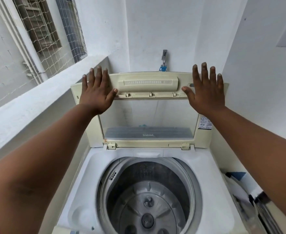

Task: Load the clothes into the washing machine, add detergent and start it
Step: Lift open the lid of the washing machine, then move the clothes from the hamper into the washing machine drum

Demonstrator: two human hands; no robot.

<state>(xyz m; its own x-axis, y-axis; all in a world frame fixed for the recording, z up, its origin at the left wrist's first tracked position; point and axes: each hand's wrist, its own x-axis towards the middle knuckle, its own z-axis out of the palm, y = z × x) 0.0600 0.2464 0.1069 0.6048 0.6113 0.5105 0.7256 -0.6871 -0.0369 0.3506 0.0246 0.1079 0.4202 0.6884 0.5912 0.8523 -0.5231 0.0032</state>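
Observation:
A white top-loading washing machine (81, 174) fills the lower middle of the head view. Its cream lid (149, 85) with a clear window stands raised, folded back towards the wall. My left hand (95, 92) lies flat with spread fingers against the lid's upper left corner. My right hand (204, 92) is pressed flat on the upper right corner. Neither hand grips anything. The grey drum (147, 196) is open below and shows only its ribbed agitator plate; no clothes are inside. No detergent is in view.
A white ledge (37, 105) under a netted window (42, 31) runs along the left. A tap with a blue fitting (163, 62) sits on the wall behind the lid. At the lower right lies something white and blue (243, 186) beside the machine.

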